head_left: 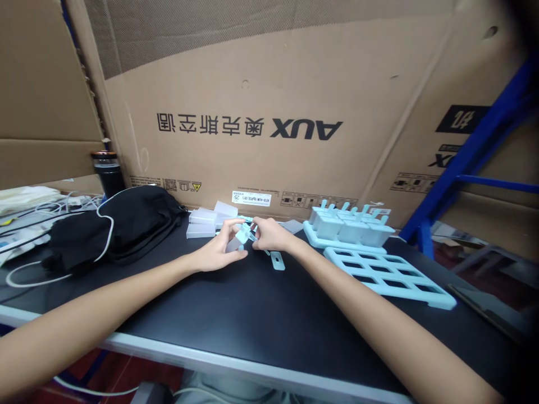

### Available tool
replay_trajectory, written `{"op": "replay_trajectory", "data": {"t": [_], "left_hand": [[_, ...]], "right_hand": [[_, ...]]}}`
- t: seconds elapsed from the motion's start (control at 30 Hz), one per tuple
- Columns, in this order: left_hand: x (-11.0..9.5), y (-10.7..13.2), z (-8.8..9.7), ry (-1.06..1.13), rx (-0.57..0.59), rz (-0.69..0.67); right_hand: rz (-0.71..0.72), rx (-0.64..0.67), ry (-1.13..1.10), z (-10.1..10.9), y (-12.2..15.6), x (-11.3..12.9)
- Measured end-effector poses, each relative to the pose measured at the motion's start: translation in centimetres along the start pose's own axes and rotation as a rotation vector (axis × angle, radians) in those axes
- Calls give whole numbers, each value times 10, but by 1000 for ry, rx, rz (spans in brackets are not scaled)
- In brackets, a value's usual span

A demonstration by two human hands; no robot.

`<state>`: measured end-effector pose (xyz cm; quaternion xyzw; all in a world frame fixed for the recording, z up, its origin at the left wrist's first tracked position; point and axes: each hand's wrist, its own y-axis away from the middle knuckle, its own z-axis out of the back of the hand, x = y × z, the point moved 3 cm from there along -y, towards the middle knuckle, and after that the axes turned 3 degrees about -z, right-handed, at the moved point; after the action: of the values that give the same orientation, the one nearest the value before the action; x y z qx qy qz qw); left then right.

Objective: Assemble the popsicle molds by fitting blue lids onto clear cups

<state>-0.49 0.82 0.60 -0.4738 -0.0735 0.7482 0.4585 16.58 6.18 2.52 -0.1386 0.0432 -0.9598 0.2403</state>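
Observation:
My left hand (217, 249) is closed around a small translucent ice-pop mould (233, 244) with a light blue piece (243, 233) at its top. My right hand (268, 233) meets it there, its fingers pinched on a light blue stick part, mostly hidden by the fingertips. Just below my right hand, a flat light blue lid (277, 260) with a slot lies on the table. Behind my left hand, several loose translucent moulds (201, 230) are piled together.
On the right, a light blue tray (346, 244) carries several moulds with sticks upright, beside a light blue slotted rack (391, 275). A black bag (141, 221), cables and a dark bottle (110, 174) stand left. A big cardboard box (252, 67) walls the back of the black table (236, 314).

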Motion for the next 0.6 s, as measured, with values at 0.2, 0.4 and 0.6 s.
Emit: {"op": "replay_trajectory", "data": {"t": [0.2,0.4,0.6], "left_hand": [[-7,3,7,-33,2,21],[-5,2,1,163,-20,88],[-1,2,-1,113,3,61]], "right_hand": [[-29,-101,-272,35,21,-2],[-82,-206,-359,56,51,-19],[-225,-146,-108,44,50,-43]]}}
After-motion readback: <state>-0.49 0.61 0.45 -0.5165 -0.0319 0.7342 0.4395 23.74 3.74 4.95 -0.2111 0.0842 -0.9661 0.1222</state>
